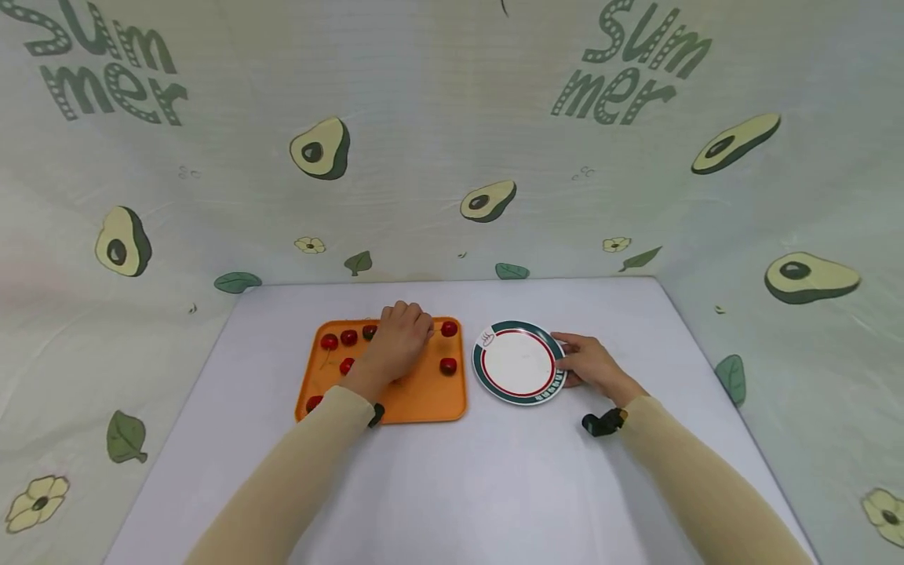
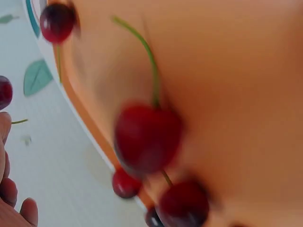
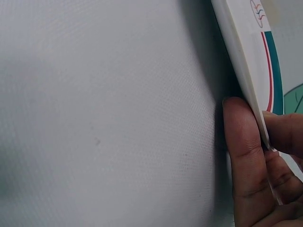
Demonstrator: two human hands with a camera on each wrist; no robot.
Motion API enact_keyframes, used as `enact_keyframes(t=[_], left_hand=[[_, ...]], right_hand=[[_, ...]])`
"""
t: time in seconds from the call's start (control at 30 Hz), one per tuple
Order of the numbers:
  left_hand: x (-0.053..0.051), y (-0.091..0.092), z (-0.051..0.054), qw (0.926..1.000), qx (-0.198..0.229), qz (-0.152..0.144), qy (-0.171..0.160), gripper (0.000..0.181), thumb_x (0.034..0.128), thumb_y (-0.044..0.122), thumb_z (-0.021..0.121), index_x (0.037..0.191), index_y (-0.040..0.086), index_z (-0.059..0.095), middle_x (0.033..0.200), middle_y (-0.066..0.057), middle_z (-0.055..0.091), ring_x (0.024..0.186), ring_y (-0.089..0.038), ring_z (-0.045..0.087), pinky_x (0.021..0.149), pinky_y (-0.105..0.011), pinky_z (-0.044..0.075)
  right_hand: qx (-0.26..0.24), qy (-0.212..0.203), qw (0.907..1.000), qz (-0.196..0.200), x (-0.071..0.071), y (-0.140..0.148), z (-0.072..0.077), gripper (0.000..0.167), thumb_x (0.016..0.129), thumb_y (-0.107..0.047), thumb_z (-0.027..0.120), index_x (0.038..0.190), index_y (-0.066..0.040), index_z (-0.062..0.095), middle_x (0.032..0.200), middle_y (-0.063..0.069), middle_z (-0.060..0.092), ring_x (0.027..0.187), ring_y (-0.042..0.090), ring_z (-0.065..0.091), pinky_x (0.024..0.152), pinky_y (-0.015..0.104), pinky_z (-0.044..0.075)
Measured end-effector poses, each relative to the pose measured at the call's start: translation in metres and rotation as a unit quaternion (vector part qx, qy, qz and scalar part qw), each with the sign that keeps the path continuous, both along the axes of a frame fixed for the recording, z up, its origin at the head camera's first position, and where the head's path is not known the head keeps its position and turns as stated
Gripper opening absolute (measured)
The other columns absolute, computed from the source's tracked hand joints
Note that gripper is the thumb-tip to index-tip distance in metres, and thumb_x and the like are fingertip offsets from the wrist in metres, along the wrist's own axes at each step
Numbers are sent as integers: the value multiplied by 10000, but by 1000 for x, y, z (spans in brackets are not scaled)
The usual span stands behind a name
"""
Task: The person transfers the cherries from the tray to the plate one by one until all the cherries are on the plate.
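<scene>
Over the orange tray [image 1: 424,404] is my left hand [image 1: 402,337], its fingers curled. In the left wrist view a dark red cherry [image 2: 4,92] shows at its fingertips [image 2: 4,123], pinched there and partly cut off by the frame edge. Several red cherries [image 1: 448,366] with stems lie spread on the tray; the left arm hides some of the tray. To the right of the tray, a white plate [image 1: 521,362] has a green rim and a red ring. My right hand [image 1: 589,362] grips the plate's right edge between thumb and fingers, and the right wrist view shows that edge tilted.
Tray and plate stand side by side on a white table [image 1: 494,486]. Behind it hangs a pale cloth [image 1: 410,196] printed with avocados, leaves and lettering. A black device [image 1: 603,424] is worn at the right wrist.
</scene>
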State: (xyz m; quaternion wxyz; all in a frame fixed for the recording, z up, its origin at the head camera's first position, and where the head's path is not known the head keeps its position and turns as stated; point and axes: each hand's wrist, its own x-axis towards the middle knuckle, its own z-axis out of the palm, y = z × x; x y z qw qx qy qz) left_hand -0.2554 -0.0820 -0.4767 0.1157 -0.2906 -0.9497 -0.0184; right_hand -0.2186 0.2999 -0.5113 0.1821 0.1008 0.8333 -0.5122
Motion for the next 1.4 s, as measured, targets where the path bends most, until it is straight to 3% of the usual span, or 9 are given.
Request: enact_keyframes(t=[0.2,0.6,0.87,1.13,1.4], left_hand=[[-1,34,-9,9998,-212,-46,-49,234,1075,297,626,1227,119,646,1090,-50,546,1080,-251,452,957,-393,413],[-6,86,-14,9981,-452,-152,-400,251,1107,334,545,1233,131,620,1076,-25,514,1073,-237,428,945,-374,406],[-3,109,-21,9963,-590,-275,-558,249,1104,320,553,1231,117,623,1093,-26,535,1078,-234,445,998,-397,429],[-1,132,-23,9933,-921,-514,-477,272,1130,339,481,1256,138,614,1091,-8,540,1051,-216,441,986,-379,410],[3,144,-22,9891,-1243,-646,-455,361,1088,311,589,1403,136,565,1221,-34,565,1138,-219,449,1055,-395,412]], right_hand=[[83,15,10000,7,-3,-4,-1,718,980,-15,672,1632,-152,403,1495,265,499,848,225,679,708,358,631],[126,41,9999,-15,-5,-6,1,704,982,-15,666,1625,-153,416,1489,254,512,893,233,667,702,352,626],[139,24,9999,11,-4,-4,-1,694,988,-21,662,1623,-161,421,1488,249,514,886,231,663,707,342,623],[114,97,9999,18,-2,0,-2,689,989,-16,654,1623,-149,419,1485,259,523,884,232,675,715,352,629],[147,113,9998,15,-1,1,-2,689,991,-25,653,1625,-153,416,1493,258,521,911,237,670,725,351,630]])
